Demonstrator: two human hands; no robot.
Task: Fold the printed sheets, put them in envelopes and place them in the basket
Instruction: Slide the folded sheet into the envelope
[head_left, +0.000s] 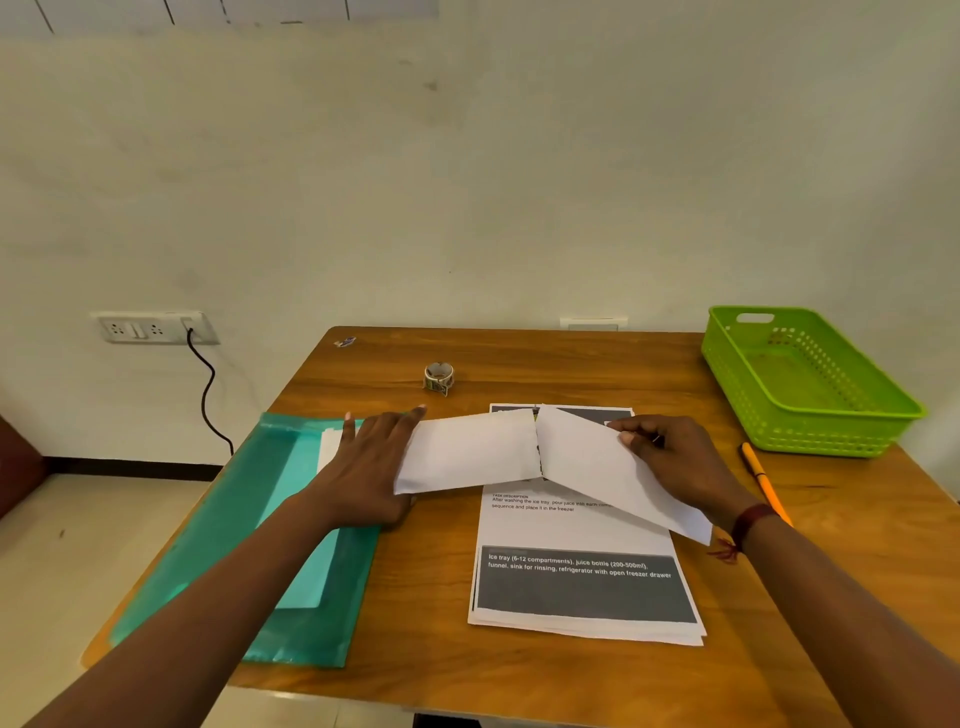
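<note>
A white envelope (470, 454) lies across the table's middle, and my left hand (366, 467) holds its left end with the fingers stretched out. My right hand (675, 460) pinches a folded white sheet (597, 460) whose left edge meets the envelope's mouth. Under both lies a stack of printed sheets (582, 587) with a dark grey text block. The green basket (810, 410) stands at the back right corner with nothing seen inside.
A teal plastic folder (249, 551) with white envelopes inside lies at the left under my left arm. A small sticker roll (439, 376) sits behind the envelope. An orange pen (763, 480) lies right of my right hand. A wall socket with a black cord (205, 395) is at left.
</note>
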